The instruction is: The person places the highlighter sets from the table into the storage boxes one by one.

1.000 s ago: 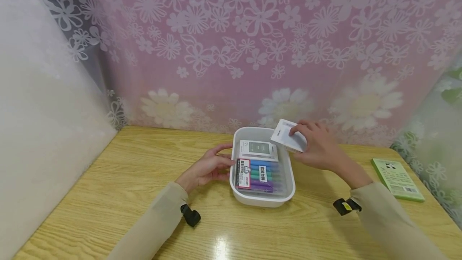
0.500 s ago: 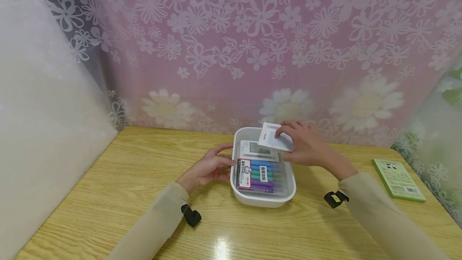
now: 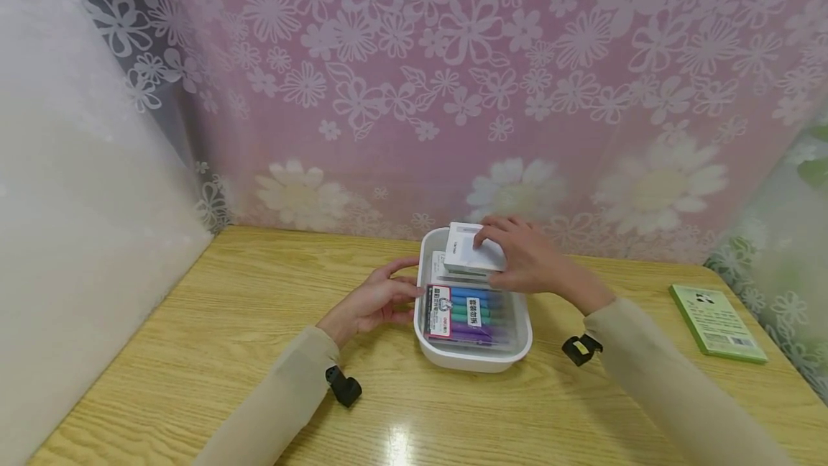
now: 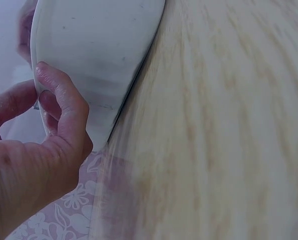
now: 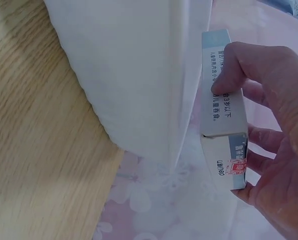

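A white plastic storage bin stands on the table, and at its left wall is my left hand, gripping the rim with curled fingers and thumb, as the left wrist view of the hand also shows. My right hand pinches a small white cardboard box over the bin's far part. In the right wrist view the box has printed text and a red sticker. Beneath it, a flat white pack is mostly covered. A clear pack of blue, green and purple pens lies in the near part.
A thin green-edged pack with a panda picture lies at the table's right edge. The wooden table ends at a pink flowered curtain behind the bin.
My right hand has carried the white box left and slightly down, from the bin's right rim to over the flat white pack. The left hand has stayed at the rim.
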